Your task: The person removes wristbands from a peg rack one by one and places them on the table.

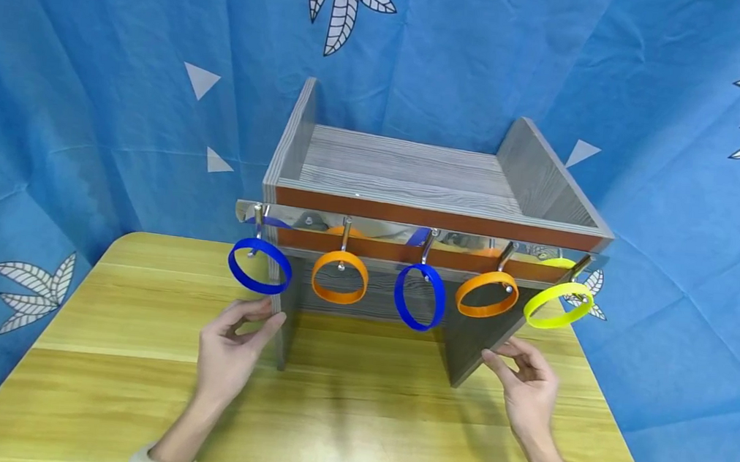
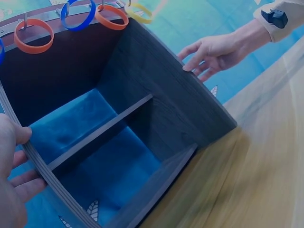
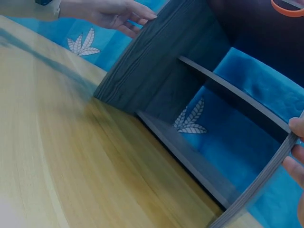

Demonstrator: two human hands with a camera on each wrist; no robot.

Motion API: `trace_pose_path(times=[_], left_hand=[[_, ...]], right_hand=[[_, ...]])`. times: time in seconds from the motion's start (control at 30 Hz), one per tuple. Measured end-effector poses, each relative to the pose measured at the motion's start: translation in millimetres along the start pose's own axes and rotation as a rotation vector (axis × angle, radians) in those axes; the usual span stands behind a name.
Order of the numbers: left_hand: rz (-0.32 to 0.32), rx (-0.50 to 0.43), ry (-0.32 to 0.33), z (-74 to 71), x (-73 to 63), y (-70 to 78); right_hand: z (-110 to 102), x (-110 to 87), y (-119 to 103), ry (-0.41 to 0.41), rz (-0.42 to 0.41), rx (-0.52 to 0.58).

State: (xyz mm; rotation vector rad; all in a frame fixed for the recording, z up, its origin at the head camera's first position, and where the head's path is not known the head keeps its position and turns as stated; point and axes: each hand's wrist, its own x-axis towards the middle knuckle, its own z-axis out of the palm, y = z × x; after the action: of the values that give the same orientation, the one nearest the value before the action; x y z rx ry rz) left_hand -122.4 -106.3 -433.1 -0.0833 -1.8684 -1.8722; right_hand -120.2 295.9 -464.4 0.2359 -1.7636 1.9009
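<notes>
A grey wood-grain shelf unit [image 1: 408, 167] stands on the table, its open top tray facing up and its front towards me. My left hand [image 1: 230, 347] pinches the front edge of its left side panel [image 2: 61, 190] between thumb and fingers. On the other side my right hand [image 1: 528, 384] grips the right panel [image 2: 166, 85] by its front edge. Across the front runs a shiny metal rail with hooks. From these hang a blue ring [image 1: 258, 286], an orange ring [image 1: 338, 298], another blue ring [image 1: 418, 323], another orange ring [image 1: 485, 311] and a yellow ring [image 1: 556, 321].
The yellow wood-grain table [image 1: 352, 435] spreads in front of the unit. Blue cloth [image 1: 126, 77] with white leaf prints hangs behind and at both sides. Inside the unit, a narrow crossbar [image 2: 104, 130] spans between the side panels.
</notes>
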Motion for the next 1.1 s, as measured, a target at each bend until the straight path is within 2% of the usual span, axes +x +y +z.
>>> trace_pose_path(times=[0.27, 0.43, 0.7, 0.9, 1.1], left_hand=[[-0.011, 0.002, 0.028, -9.0, 2.5, 1.2], [0.008, 0.017, 0.036, -16.1, 5.4, 0.8], [0.006, 0.028, 0.058, -25.7, 8.9, 1.7], [0.002, -0.01, 0.077, -32.1, 11.5, 1.5], [0.033, 0.04, 0.09, -40.0, 14.0, 1.3]], right_hand=[[9, 0.0, -1, -0.012, 0.014, -0.031], [16, 0.1, 3, -0.029, -0.015, 0.021], [28, -0.3, 7, -0.038, -0.041, 0.046], [39, -0.5, 9, -0.035, -0.079, 0.114], [47, -1.2, 9, -0.009, -0.018, 0.048]])
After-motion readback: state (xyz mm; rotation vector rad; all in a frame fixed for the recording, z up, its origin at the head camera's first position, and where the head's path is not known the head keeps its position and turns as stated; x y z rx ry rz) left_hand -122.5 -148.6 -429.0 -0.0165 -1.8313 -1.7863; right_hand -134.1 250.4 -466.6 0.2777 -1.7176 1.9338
